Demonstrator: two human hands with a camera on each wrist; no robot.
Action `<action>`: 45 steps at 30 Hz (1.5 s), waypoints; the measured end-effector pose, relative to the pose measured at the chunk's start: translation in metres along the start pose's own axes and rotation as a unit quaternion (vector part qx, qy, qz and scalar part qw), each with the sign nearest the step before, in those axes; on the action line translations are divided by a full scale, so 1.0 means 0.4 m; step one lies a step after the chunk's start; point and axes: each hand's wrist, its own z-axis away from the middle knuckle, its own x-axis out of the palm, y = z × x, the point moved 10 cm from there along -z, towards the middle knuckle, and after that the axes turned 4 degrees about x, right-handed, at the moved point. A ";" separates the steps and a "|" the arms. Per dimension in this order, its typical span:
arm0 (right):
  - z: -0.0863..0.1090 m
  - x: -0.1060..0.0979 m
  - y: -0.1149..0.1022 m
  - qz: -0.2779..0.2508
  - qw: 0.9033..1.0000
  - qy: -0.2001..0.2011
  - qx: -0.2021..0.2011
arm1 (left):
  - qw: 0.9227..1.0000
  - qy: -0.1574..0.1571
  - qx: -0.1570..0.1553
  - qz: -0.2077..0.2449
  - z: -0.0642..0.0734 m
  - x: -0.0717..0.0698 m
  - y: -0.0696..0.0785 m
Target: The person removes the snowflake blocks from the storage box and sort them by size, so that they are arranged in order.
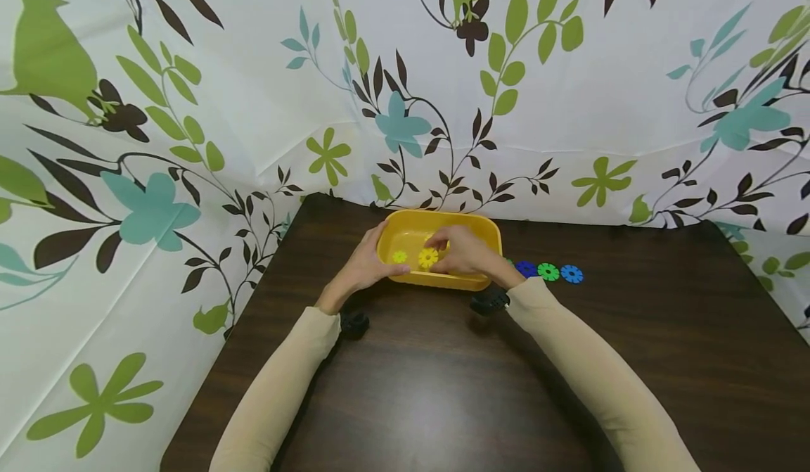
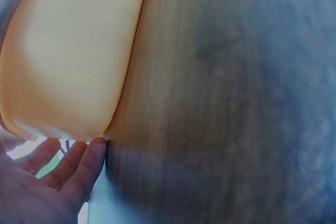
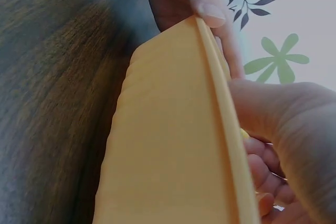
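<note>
One tray (image 1: 436,280): left hand (image 1: 369,259) grips its end, right hand (image 1: 466,250) pinches a yellow disc (image 1: 428,257) inside. Probably light and stiff, the disc suits edge holds.

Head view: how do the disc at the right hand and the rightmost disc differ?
Colour: yellow disc at the right hand, light blue disc rightmost. Place: the yellow disc shows inside the tray; the light blue disc lies on the table. Both are round with notched edges.
</note>
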 end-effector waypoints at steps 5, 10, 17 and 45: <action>0.040 -0.034 0.008 -0.006 0.999 0.041 -0.001 | 1.000 -0.003 -0.003 0.001 0.000 0.002 -0.005; 0.079 -0.065 0.029 -0.018 0.997 0.078 0.018 | 1.000 0.002 -0.001 -0.007 0.001 0.000 -0.004; 0.153 -0.113 0.065 -0.036 0.990 0.134 0.037 | 1.000 0.003 -0.002 -0.004 0.002 -0.003 -0.002; 0.457 -0.254 0.369 -0.049 0.948 0.288 0.128 | 1.000 0.001 0.005 0.004 0.006 -0.003 0.002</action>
